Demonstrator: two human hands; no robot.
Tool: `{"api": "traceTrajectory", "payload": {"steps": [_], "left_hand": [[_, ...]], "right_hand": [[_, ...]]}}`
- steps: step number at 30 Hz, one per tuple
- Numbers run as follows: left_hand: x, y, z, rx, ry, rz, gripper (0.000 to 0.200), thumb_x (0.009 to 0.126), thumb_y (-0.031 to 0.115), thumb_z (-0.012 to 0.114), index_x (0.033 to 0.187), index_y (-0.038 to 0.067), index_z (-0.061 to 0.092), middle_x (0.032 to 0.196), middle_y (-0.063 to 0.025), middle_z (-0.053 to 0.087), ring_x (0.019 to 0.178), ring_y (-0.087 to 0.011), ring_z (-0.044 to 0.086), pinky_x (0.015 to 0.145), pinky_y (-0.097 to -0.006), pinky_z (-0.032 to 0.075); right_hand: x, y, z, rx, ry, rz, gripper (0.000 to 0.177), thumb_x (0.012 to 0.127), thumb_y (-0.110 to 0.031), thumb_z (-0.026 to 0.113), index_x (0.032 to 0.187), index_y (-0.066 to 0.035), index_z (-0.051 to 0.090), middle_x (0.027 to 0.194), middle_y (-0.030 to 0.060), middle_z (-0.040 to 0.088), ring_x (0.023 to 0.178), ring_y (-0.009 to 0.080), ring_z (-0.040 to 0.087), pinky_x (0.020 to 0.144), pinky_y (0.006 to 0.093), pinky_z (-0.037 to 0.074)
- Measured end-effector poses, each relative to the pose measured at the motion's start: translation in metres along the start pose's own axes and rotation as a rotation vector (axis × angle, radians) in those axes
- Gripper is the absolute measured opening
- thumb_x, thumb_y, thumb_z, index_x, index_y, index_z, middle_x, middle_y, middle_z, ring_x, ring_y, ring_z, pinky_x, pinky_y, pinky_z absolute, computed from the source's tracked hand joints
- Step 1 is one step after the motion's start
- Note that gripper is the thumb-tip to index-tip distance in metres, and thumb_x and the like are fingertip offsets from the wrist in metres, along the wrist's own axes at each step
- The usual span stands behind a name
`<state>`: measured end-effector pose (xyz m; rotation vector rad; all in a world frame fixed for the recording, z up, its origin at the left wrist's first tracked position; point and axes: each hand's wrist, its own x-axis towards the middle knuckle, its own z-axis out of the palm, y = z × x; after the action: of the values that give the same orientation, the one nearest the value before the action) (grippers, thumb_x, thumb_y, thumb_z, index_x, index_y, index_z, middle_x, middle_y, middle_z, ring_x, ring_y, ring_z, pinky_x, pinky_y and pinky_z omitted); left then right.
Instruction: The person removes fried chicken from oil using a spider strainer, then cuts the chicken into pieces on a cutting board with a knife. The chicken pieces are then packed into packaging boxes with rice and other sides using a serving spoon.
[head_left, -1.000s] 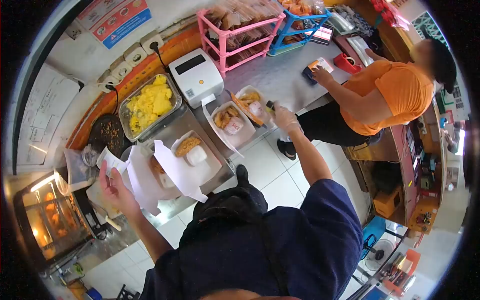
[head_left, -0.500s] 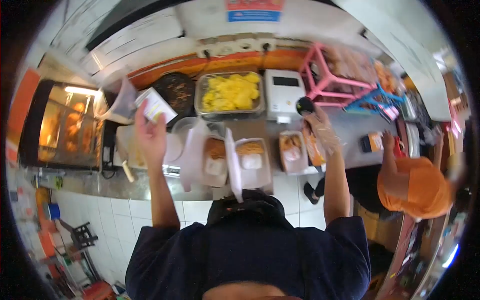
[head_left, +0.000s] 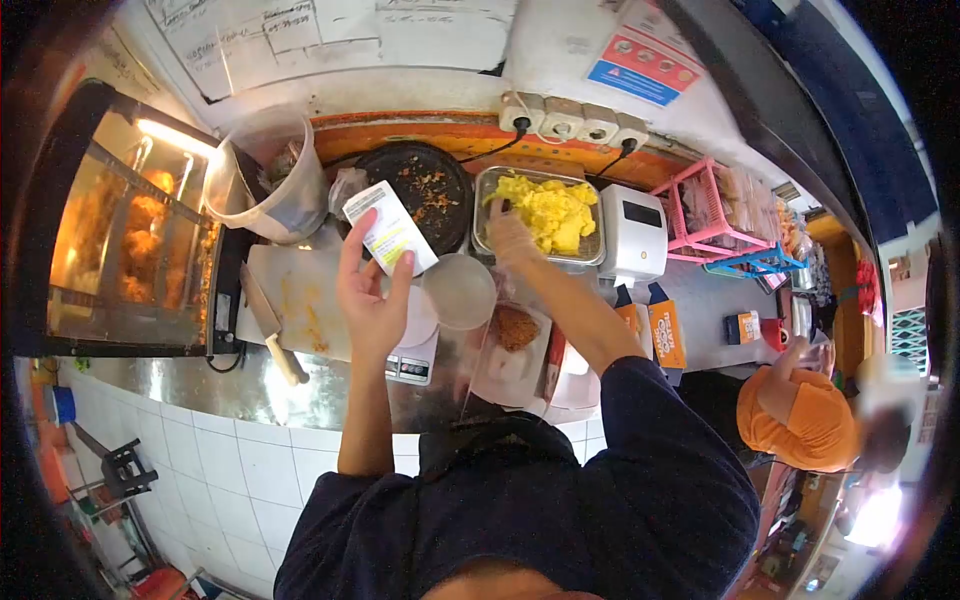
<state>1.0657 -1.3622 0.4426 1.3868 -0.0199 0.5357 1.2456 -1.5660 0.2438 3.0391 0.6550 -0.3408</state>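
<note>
My left hand (head_left: pixel 368 300) is raised over the counter, pinching a white printed paper slip (head_left: pixel 390 228) between thumb and fingers. My gloved right hand (head_left: pixel 514 236) reaches to the left edge of a metal tray of yellow food (head_left: pixel 548 212); its fingers are closed around a small dark object that is hard to make out. Below the hands, a clear round container (head_left: pixel 458 290) sits beside a small white scale (head_left: pixel 413 355). An open white food box (head_left: pixel 515 340) with a fried piece lies to the right of it.
A cutting board (head_left: pixel 300 300) with a knife (head_left: pixel 268 322) lies left. Behind are a black pan (head_left: pixel 425 188), a plastic jug (head_left: pixel 268 188), a heated display case (head_left: pixel 115 235), a white label printer (head_left: pixel 637 236) and a pink rack (head_left: pixel 712 212). A person in orange (head_left: pixel 800 425) stands right.
My view has swung left toward the display case. My right hand moved from the boxes to the yellow-food tray. My left hand keeps the paper slip raised.
</note>
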Motion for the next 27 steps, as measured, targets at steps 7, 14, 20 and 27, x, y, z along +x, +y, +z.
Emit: {"api": "traceTrajectory", "payload": {"steps": [7,14,20,27], "left_hand": [[0.004,-0.015,-0.019,-0.092,-0.060,-0.118,0.055,0.083,-0.007,0.060,0.135,-0.002,0.039,0.124,-0.0131,0.052,0.107,-0.0185,0.057,0.090,-0.0304,0.048],[0.001,-0.008,-0.051,-0.064,-0.032,-0.155,0.059,0.084,-0.011,0.057,0.138,-0.002,0.034,0.136,-0.0135,0.043,0.115,-0.0198,0.051,0.097,-0.0308,0.043],[-0.002,-0.020,-0.059,-0.198,0.038,-0.245,0.059,0.085,-0.009,0.056,0.138,-0.002,0.033,0.124,-0.0159,0.053,0.112,-0.0194,0.054,0.095,-0.0315,0.044],[0.000,-0.011,-0.057,-0.107,-0.008,-0.183,0.057,0.084,-0.008,0.058,0.136,-0.004,0.035,0.131,-0.0143,0.048,0.114,-0.0198,0.053,0.097,-0.0317,0.043]], "right_hand": [[0.014,-0.009,-0.007,-0.116,0.206,0.457,0.065,0.090,-0.011,0.049,0.146,-0.004,0.017,0.102,0.0228,0.050,0.082,0.0318,0.063,0.064,0.0401,0.055],[0.052,0.048,0.037,-0.609,-0.243,0.121,0.052,0.083,-0.020,0.055,0.130,0.002,0.049,0.125,0.0379,0.048,0.105,0.0400,0.059,0.083,0.0417,0.051],[0.006,0.044,-0.058,0.090,-0.566,0.053,0.047,0.085,-0.031,0.050,0.116,0.004,0.056,0.114,0.0260,0.060,0.101,0.0385,0.061,0.087,0.0437,0.047],[0.037,0.065,-0.034,-0.087,-0.797,-0.154,0.051,0.082,-0.030,0.054,0.119,0.005,0.052,0.093,0.0258,0.066,0.085,0.0388,0.065,0.073,0.0455,0.051]]}}
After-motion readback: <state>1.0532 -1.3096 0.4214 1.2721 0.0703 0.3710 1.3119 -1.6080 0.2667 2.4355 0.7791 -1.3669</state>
